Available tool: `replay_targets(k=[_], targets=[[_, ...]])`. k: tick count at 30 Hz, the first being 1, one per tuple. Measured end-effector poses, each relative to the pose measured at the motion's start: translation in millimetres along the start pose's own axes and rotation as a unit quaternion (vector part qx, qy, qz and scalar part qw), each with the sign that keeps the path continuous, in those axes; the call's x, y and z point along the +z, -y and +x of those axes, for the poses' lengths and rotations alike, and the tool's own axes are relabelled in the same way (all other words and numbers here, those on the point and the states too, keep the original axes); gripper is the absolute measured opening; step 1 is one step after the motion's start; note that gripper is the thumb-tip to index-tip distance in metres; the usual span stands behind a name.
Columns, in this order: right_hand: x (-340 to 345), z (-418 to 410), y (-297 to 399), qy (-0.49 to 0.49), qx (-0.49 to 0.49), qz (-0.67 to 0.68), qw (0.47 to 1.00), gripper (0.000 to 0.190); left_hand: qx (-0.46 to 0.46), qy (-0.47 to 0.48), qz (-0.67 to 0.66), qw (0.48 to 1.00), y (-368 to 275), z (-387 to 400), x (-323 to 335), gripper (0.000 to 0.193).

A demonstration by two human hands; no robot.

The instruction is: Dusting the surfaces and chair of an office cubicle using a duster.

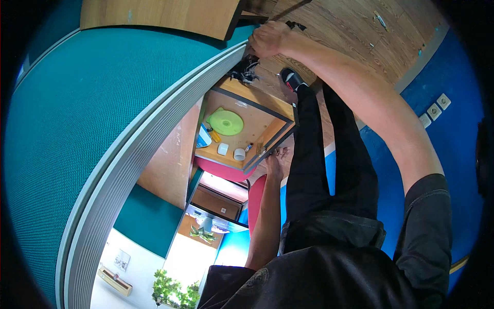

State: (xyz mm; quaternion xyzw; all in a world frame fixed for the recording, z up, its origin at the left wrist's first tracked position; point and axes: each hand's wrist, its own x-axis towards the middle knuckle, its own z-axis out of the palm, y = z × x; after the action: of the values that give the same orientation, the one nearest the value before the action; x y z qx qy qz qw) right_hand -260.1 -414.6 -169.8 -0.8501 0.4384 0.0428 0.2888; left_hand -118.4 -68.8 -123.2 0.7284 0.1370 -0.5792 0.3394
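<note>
My right hand (268, 38) is closed around the far end of a teal fabric partition panel (115, 77) with a ribbed grey metal edge. Beside the lower corner of an open wooden cabinet compartment (252, 92) is my left hand (273, 160), its fingers partly hidden; whether it grips the dark edge there cannot be told. Inside the compartment lie a round green plastic lid (225, 121), a white cup (222, 149), a white roll-shaped thing (239, 154), a yellow object (214, 136), a small tube (249, 147) and a blue and white packet (203, 137).
A wooden board (158, 15) lies along the panel's upper side. Black frayed material (245, 69) is near my right hand. My shoe (292, 79) stands on the wood-look floor (347, 31), where small litter lies. Wall sockets (434, 111) are on the blue wall. A red chair (224, 169) is beside the cabinet.
</note>
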Motion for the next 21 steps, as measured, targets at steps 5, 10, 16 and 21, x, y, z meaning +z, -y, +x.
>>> replay_targets(k=[5,10,16,21], targets=[[14.9,-7.0,2.1,-0.071,-0.064,0.014,0.995,0.035,0.004,0.046,-0.001,0.999,13.1,13.7,-20.3,0.011],[5.8,-27.6,-28.5,-0.080,-0.055,-0.018,0.995,0.036,0.015,0.055,-0.022,0.998,11.6,10.6,-15.4,0.010],[-8.3,-44.5,-29.2,0.114,-0.127,-0.086,0.982,0.035,0.025,0.078,-0.005,0.997,10.1,12.9,-23.5,0.009],[3.7,-50.7,-26.5,0.046,-0.037,-0.017,0.998,0.036,0.007,0.034,-0.029,0.999,6.1,7.9,-10.1,0.008]])
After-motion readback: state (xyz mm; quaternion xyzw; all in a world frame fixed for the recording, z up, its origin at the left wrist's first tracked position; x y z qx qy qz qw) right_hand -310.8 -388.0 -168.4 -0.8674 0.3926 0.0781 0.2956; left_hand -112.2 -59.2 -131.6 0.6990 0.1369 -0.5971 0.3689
